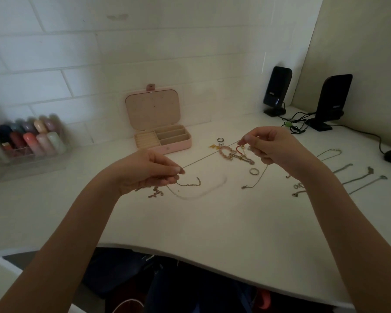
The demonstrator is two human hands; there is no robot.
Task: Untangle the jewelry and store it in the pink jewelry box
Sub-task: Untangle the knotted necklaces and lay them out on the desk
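A thin silver chain [203, 159] runs in a straight slanted line above the white tabletop [212, 218], in front of the open pink jewelry box [160, 129]. The left hand [149, 172] pinches its near, low end in a tight grip. The right hand [269, 144] pinches its far, high end, over a tangled pile of beaded bracelets [235, 154] right of the box.

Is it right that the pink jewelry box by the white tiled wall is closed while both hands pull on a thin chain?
Not quite. The pink jewelry box is open: the head view shows its lid standing up and its beige compartments bare. The rest holds: it sits by the white tiled wall, and the left hand and right hand each pinch the thin chain stretched between them.
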